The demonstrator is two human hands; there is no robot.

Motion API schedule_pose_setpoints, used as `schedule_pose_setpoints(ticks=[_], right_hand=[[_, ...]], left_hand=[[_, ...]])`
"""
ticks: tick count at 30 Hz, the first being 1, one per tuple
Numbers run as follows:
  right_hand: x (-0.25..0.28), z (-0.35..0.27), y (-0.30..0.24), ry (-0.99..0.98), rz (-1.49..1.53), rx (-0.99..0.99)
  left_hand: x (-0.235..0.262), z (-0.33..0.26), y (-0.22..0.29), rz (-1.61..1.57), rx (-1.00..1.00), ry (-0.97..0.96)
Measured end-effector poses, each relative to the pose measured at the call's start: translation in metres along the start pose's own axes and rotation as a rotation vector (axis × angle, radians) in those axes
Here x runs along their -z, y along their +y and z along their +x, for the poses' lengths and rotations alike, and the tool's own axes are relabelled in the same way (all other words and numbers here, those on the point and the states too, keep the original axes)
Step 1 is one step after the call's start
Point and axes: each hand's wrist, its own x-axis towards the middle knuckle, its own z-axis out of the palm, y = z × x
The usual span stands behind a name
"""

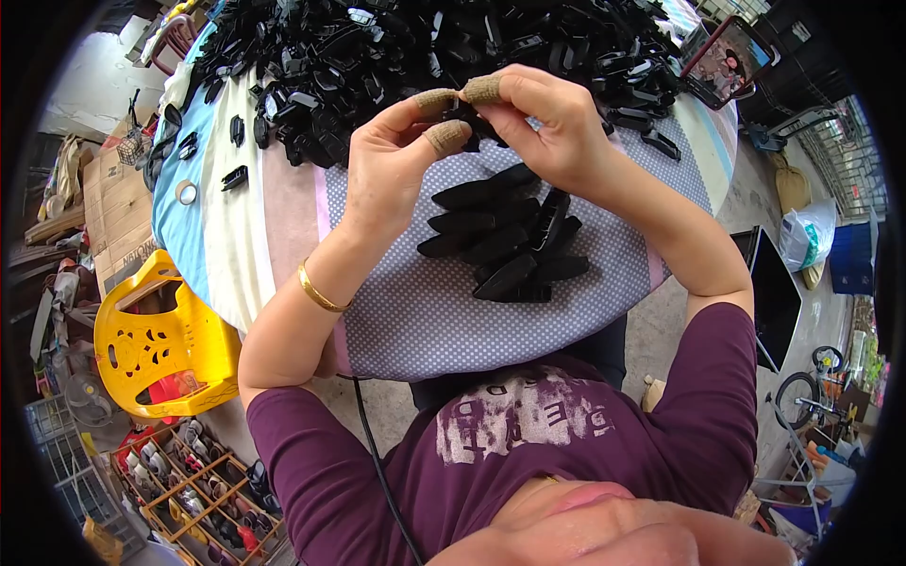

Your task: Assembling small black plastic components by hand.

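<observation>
Left hand (389, 174), right hand (555, 121), both raised; fingers (437, 100) close together

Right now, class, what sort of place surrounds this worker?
Probably a home doubling as a workspace: a brown wooden shoe rack, a yellow plastic chair, and small black plastic pieces heaped on a rounded, cloth-covered table.

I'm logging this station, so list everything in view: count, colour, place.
Heaped parts: many, black, far table
Pointed parts: several, black, near table
Tape roll: one, pale, table's left
Tablecloth: one, multicoloured, over table
Chair: one, yellow, left of table
Shoe rack: one, brown, lower left
Cardboard: one, brown, left
Plastic bag: one, whitish, right
Room clutter: uncounted, mixed, around edges
Bracelet: one, gold, left wrist
Left hand: one, beige finger covers, over table
Right hand: one, beige finger cover, beside left
</observation>
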Motion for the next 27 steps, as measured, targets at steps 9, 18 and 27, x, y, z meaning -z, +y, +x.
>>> schedule_pose_setpoints(ticks=[9, 18, 27], right_hand=[[0.000, -0.005, -0.007, -0.021, 0.142, -0.193], [-0.001, -0.005, -0.004, -0.050, 0.073, -0.013], [0.002, -0.007, 0.004, 0.063, 0.280, -0.257]], left_hand=[[-0.004, 0.001, 0.004, 0.004, 0.015, -0.031], [0.007, 0.005, 0.000, -0.142, 0.116, -0.133], [0.010, 0.011, 0.002, -0.254, 0.295, -0.074]])
